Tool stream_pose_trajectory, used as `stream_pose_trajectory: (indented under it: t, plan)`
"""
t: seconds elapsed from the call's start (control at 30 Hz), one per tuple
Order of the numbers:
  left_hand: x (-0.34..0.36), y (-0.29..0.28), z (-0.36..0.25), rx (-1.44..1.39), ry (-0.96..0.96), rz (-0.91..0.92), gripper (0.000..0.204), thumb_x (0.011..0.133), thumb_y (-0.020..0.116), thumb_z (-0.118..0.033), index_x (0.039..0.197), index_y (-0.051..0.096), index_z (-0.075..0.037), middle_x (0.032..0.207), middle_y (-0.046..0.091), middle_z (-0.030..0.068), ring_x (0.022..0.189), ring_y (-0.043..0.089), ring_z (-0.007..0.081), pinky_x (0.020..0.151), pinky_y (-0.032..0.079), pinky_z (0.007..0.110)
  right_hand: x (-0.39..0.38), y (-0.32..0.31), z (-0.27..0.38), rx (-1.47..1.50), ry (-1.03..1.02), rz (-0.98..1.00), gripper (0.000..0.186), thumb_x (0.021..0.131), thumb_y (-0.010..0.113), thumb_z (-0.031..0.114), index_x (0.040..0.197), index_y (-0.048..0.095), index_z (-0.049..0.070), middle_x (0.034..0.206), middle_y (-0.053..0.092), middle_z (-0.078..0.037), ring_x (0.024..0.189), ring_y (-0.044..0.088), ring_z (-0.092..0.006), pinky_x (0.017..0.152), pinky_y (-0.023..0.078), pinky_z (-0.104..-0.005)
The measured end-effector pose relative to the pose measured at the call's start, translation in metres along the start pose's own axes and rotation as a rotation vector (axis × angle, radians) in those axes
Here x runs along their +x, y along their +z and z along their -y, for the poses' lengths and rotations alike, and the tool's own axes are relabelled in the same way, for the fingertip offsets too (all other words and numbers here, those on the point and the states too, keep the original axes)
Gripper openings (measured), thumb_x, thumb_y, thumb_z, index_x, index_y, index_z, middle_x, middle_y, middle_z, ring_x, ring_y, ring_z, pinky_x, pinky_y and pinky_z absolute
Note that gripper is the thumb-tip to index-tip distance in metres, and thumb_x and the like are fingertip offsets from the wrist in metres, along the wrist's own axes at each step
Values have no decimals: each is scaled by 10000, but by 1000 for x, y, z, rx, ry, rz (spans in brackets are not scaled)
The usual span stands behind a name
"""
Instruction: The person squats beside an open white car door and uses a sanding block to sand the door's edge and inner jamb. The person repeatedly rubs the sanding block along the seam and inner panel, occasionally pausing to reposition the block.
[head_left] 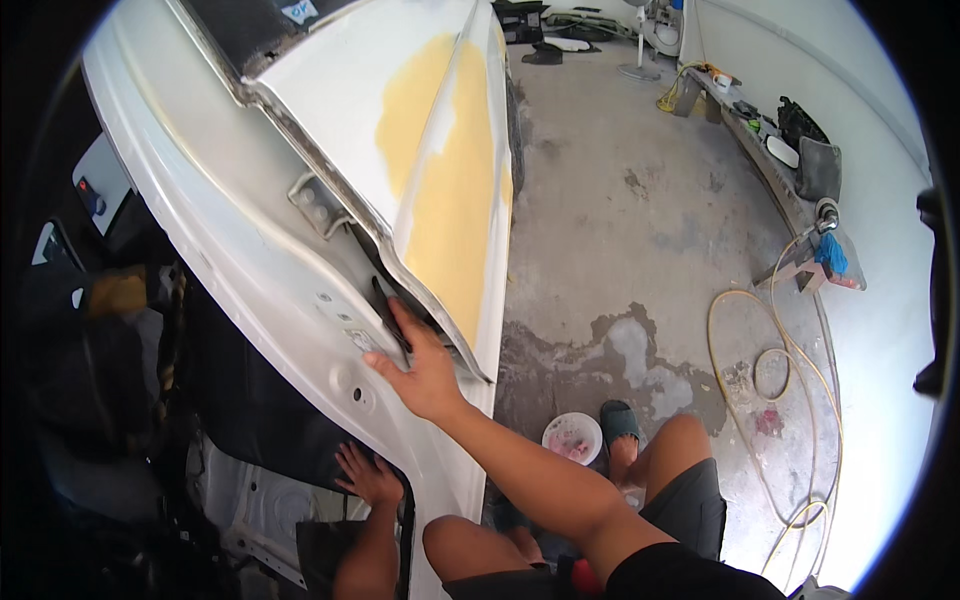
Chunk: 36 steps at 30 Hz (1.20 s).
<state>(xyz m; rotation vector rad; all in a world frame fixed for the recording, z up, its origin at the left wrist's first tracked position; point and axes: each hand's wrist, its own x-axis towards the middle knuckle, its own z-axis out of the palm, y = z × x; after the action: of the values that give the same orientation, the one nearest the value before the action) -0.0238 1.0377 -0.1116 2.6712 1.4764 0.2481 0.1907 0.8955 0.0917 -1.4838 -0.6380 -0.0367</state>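
My right hand (pixel 425 375) reaches into the gap between the white car body (pixel 350 335) and the edge of a white panel with yellow filler patches (pixel 455 230). Its index finger is stretched out and its thumb spread apart on the body side. A narrow black piece (pixel 392 318) lies beside the index finger, and I cannot tell whether the hand touches it. The other fingertips are hidden in the gap. My left hand (pixel 372 480) rests inside the car with its fingers spread against a black surface (pixel 270 400).
A white bucket (pixel 573 438) with pinkish contents stands on the floor by my sandalled foot (pixel 620 430). At the right, a yellowish hose (pixel 712 330) loops below a long bench (pixel 765 165) bearing tools and a blue cloth (pixel 830 255). A fan (pixel 640 70) stands at the back.
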Motion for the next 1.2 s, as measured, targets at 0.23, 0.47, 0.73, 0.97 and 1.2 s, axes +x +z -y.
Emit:
stream_pose_trajectory:
  t: [0.23, 0.47, 0.73, 0.97, 1.2]
  plan:
    - [11, 18, 8, 51, 42, -61, 685, 996, 279, -493, 1553, 236, -97, 1644, 154, 83, 1524, 68, 306, 1135, 14, 684, -91, -61, -63, 431, 465, -103, 217, 925, 701, 168, 1072, 703, 8, 891, 712, -10, 768, 646, -103, 725, 521, -273]
    - [14, 42, 37, 96, 49, -69, 709, 1008, 269, -525, 1536, 252, -54, 1634, 161, 129, 1521, 75, 314, 1137, 16, 679, -217, -180, -237, 6, 1095, -109, 365, 797, 821, 311, 902, 731, -27, 789, 708, -69, 702, 652, -140, 651, 505, -295]
    - [10, 55, 75, 225, 215, -13, 629, 981, 404, -463, 1492, 367, -99, 1574, 278, 180, 1472, 152, 417, 1125, 57, 693, -264, -183, -350, -1100, 717, 570, 305, 862, 591, 343, 981, 718, 92, 940, 722, -153, 888, 700, -312, 770, 552, -459]
    - [16, 72, 109, 42, 304, -123, 561, 999, 391, -429, 1443, 437, -90, 1520, 375, 149, 1422, 278, 382, 1149, 100, 620, -263, -163, -384, -1133, 1118, 884, 366, 816, 641, 315, 1114, 716, 117, 1129, 700, -173, 1125, 641, -358, 961, 470, -489]
    - [6, 53, 63, 191, 145, 62, 698, 970, 352, -535, 1495, 351, -75, 1578, 259, 184, 1477, 135, 420, 1133, 4, 689, -230, -175, -267, -614, 997, -276, 256, 927, 595, 235, 1059, 678, 32, 961, 706, -205, 912, 690, -353, 810, 530, -438]
